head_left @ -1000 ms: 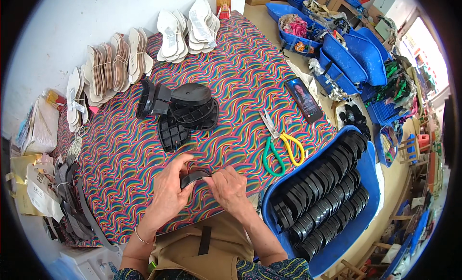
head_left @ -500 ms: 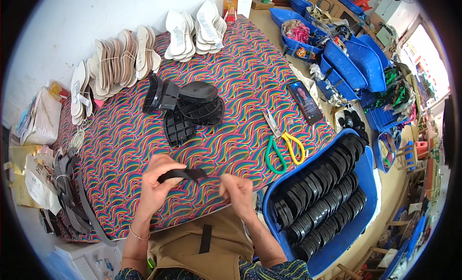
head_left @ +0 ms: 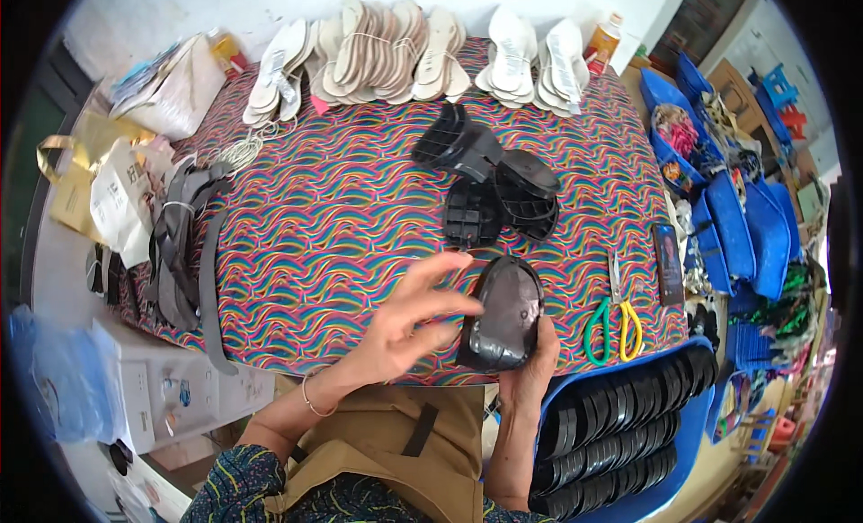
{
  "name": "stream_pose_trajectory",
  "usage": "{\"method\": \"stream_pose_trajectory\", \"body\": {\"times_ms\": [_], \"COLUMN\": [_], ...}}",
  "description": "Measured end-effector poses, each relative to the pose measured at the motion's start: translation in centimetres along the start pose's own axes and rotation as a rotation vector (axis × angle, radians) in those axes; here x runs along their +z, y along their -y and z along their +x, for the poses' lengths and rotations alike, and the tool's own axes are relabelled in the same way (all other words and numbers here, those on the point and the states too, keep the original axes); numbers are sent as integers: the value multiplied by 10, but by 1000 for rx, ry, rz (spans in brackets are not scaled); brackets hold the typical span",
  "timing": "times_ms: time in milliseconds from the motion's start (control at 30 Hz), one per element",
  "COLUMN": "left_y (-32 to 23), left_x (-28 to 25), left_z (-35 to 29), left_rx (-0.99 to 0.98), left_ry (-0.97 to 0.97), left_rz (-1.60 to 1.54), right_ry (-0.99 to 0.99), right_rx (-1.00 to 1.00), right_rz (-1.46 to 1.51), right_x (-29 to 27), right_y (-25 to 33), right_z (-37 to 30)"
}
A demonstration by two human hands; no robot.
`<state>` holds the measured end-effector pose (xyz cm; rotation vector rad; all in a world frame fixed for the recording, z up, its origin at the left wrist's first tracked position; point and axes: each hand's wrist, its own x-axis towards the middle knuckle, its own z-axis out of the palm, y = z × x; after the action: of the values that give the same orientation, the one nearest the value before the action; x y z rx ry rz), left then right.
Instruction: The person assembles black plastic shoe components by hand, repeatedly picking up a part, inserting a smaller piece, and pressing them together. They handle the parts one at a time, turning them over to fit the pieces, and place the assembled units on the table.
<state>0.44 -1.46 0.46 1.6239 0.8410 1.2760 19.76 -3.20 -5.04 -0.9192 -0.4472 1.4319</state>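
My right hand grips a glossy black shoe heel from its right side, the broad rounded end up and tilted toward me. At its left edge is my left hand, fingers spread and holding nothing. Two of its fingertips reach the heel's edge; whether they touch it I cannot tell. Farther back lies a loose pile of black heel pieces, some showing gridded undersides. Scissors with one green and one yellow handle rest to the right of my right hand.
At the right front, a blue tub holds rows of black heels. A phone lies near the table's right edge. Tied bundles of pale insoles line the wall, beside a bottle. Dark strips and bags lie left.
The view has swung left. My left hand held a curved black piece and is now open. My right hand, closed before, now grips the black heel.
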Motion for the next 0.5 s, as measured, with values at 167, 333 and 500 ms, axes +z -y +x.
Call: {"method": "stream_pose_trajectory", "body": {"times_ms": [167,333,500], "left_y": [14,25,36], "left_x": [23,35,39], "left_z": [-15,-26,-28], "left_rx": [-408,-331,15], "left_ry": [-240,-293,-376], "left_rz": [-509,-131,374], "right_ry": [30,-20,-241], "right_rx": [-187,-284,-333], "right_rz": [-121,-154,-308], "right_x": [0,5,11], "right_y": [-17,-25,-48], "right_z": [-7,-14,-29]}}
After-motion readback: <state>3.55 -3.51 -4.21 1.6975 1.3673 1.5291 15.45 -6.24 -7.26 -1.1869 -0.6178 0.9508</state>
